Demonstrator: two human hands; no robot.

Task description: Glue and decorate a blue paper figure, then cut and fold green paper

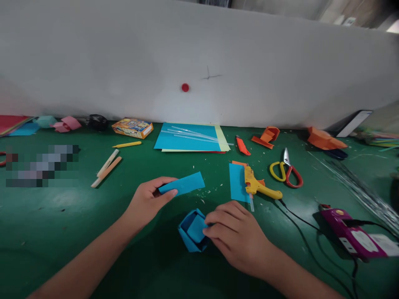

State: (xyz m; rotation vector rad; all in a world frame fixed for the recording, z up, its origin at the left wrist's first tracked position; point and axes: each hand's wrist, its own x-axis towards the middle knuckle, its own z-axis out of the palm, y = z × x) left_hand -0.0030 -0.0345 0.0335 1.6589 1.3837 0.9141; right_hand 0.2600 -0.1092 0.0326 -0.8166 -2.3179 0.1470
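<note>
A flat blue paper strip (pixel 188 182) juts from the left hand (pixel 151 195), pinched at one end and slightly tilted. An angular, hollow blue folded-paper form (pixel 195 229), opening visible, is gripped at its edge by the right hand (pixel 232 236).

A white panel (pixel 109 62) rises behind the green table (pixel 131 261), marked with a red disc (pixel 185 87) and a few thin dark lines. Along its foot, from the left, sit a pink paper piece (pixel 70 123), a round black object (pixel 97 122) and a printed box (pixel 133 128), with a yellow stick (pixel 126 144) lying just in front of the box. Clear sticks (pixel 195 134) rest on stacked coloured sheets (pixel 187 144). To the right lie a red-orange object (pixel 242 145), a folded orange piece (pixel 269 134) and scissors (pixel 286 158) with one yellow and one red handle loop. Nearer the right edge lies a purple device (pixel 352 234).
</note>
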